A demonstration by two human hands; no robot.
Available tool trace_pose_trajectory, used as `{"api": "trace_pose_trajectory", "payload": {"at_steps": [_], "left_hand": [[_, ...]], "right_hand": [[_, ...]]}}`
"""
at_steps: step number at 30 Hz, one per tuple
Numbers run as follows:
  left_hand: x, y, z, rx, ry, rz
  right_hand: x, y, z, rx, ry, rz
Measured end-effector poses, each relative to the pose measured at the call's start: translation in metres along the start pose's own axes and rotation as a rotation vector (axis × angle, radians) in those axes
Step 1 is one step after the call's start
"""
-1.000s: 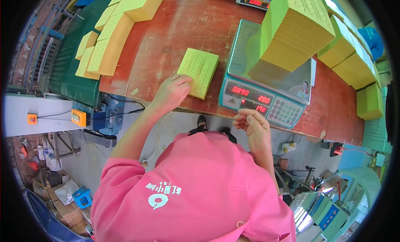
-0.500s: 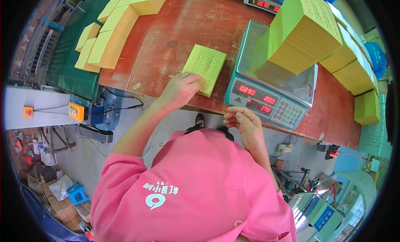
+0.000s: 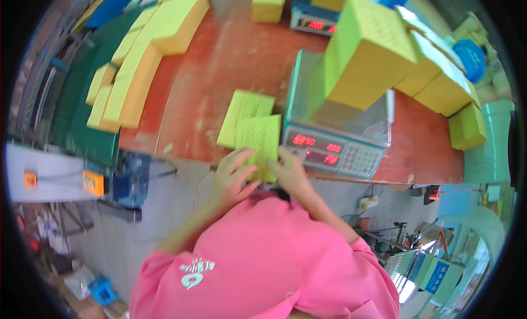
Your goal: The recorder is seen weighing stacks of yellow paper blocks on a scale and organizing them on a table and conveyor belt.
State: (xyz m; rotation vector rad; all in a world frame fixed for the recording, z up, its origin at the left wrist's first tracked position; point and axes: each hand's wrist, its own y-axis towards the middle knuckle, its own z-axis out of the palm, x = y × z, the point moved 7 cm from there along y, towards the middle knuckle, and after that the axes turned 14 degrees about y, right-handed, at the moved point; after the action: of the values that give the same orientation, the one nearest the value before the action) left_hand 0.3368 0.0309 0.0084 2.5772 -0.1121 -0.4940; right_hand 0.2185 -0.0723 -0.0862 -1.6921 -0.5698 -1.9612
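Observation:
My left hand [image 3: 236,175] and my right hand [image 3: 289,172] grip a yellow sheet of embossed paper [image 3: 258,137] by its near corners, one at each side. Whether it is one sheet or a few I cannot tell. It hangs over the table's front edge, close to my chest, and partly covers a low stack of the same yellow paper [image 3: 241,104] lying on the table. Rows of pressed round marks run across the paper. Right of my hands stands a teal scale [image 3: 335,153] with red digits and a keypad, bearing a tall block of yellow paper [image 3: 365,55].
A red worn table [image 3: 192,110] spreads before me. Blocks of yellow paper [image 3: 145,61] line its left side beside a green surface [image 3: 71,110]; more paper blocks [image 3: 433,83] stand at right. A second scale [image 3: 313,24] sits farther back. A power strip [image 3: 369,201] lies below the table.
My right hand has come left to the paper, and both hands now hold a sheet drawn toward me off the stack. The whole view has shifted.

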Motion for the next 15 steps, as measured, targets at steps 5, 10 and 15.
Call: {"api": "trace_pose_trajectory", "payload": {"at_steps": [5, 10, 15], "left_hand": [[0.078, -0.045, 0.032, 0.085, -1.108, -1.071], [0.048, 0.088, -0.013, 0.075, -1.246, -0.781], [0.0, 0.255, -0.041, -0.007, -1.249, -0.442]], "right_hand": [[0.074, 0.001, 0.02, 0.069, -0.03, 0.07], [0.176, 0.021, -0.028, -0.007, -0.07, -0.024], [0.308, 0.067, -0.101, -0.287, -0.295, -0.425]]}}
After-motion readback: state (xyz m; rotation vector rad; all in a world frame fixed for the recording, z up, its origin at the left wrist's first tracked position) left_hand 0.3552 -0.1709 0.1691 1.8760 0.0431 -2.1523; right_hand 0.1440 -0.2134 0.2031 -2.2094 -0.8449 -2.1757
